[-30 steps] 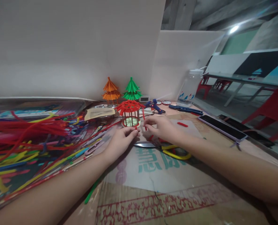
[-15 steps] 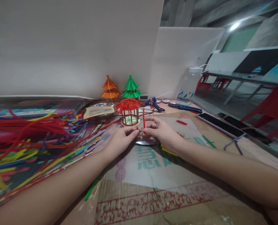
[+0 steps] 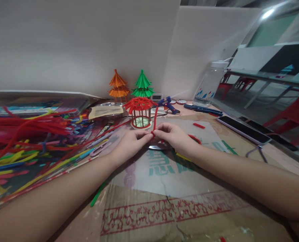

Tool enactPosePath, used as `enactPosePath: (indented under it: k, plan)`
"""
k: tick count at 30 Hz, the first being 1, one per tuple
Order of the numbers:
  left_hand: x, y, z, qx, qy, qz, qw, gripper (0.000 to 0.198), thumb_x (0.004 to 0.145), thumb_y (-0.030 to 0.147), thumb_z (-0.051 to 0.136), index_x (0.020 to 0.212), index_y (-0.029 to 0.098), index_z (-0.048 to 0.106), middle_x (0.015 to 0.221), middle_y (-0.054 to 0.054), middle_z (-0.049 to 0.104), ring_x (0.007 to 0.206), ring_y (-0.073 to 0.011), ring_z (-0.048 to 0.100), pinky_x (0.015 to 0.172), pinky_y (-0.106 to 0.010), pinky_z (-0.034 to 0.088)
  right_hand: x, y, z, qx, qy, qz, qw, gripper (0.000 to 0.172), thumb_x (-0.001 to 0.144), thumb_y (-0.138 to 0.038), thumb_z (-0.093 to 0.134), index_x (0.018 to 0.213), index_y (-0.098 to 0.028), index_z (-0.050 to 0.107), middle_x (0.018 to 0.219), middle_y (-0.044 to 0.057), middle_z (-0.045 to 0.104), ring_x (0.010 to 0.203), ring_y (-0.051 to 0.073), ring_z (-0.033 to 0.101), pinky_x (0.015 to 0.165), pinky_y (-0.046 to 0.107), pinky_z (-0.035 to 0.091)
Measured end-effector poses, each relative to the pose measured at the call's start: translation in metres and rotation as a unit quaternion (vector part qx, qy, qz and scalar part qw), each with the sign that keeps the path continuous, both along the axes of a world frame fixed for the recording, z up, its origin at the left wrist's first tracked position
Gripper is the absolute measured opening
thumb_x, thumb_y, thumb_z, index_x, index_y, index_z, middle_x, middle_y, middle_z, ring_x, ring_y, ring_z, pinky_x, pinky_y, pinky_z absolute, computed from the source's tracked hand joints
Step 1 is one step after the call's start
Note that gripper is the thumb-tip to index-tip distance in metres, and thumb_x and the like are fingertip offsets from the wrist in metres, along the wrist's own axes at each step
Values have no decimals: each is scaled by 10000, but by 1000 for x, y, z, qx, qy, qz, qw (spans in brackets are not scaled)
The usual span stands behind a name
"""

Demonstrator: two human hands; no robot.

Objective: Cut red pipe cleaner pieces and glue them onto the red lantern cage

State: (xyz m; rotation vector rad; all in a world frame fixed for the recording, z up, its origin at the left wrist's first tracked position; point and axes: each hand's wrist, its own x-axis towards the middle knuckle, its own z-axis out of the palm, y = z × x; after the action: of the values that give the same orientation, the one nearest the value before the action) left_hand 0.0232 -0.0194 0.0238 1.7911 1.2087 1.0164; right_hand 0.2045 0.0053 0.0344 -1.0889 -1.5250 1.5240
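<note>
Over a shiny silver plate (image 3: 159,147), the right hand (image 3: 176,138) and left hand (image 3: 131,143) meet at their fingertips. The right one pinches a thin red strip (image 3: 155,116) near its foot, so the rest stands up tall, maybe because a low grip keeps it steady. The left thumb and finger are closed on a small red bit (image 3: 152,133) right at that foot; I can't tell if bit and strip are one piece. Both grips are narrow, perhaps since the parts are so little. Just behind the fingers is a little house (image 3: 140,103) with a round red roof, thin brown posts and a pale floor. Its roof strips look soft and poke out at the edge. Farther back stand an orange tower (image 3: 117,84) and a green tower (image 3: 142,85), both pointy, with roofs in layers, likely put there to stay safe. A big pile of bright, bendy strips (image 3: 36,126) lies on the left, maybe to be easy to grab. A hard blue glue gun (image 3: 168,105) sits right of the house.
</note>
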Motion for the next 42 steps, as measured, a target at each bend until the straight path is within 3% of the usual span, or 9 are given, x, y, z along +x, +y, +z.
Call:
enactPosePath:
  k: [5,13,25,42]
  plan:
    - [0,-1,-1,-9,-3,-8,1000,311,860,443,619,822,165,751,811,-36,767,740,-179,675,721,-272,505,0,0,-1,30,16,15,999,123,817,-239,723,829,-184,614,693,-17,661,625,113,633,563,211,490]
    - [-3,4,-10,-34,-26,-30,999,360,856,499,624,853,163,752,860,-62,775,797,-204,692,752,-301,506,0,-3,1,30,9,14,999,109,896,-257,643,833,-201,573,637,-40,616,568,100,608,532,203,479]
    - [-5,10,-18,-87,-110,-70,988,368,837,531,681,844,170,747,871,-76,790,822,-198,726,837,-324,538,-2,-2,1,36,-17,24,999,118,885,-252,632,836,-209,534,623,-59,563,517,86,550,466,179,427]
    - [-5,6,-12,-76,-60,-55,994,379,848,536,667,870,173,773,920,-76,803,856,-207,727,814,-305,531,-2,0,-3,74,-16,21,997,122,878,-278,622,821,-217,533,637,-42,583,548,117,565,470,210,413]
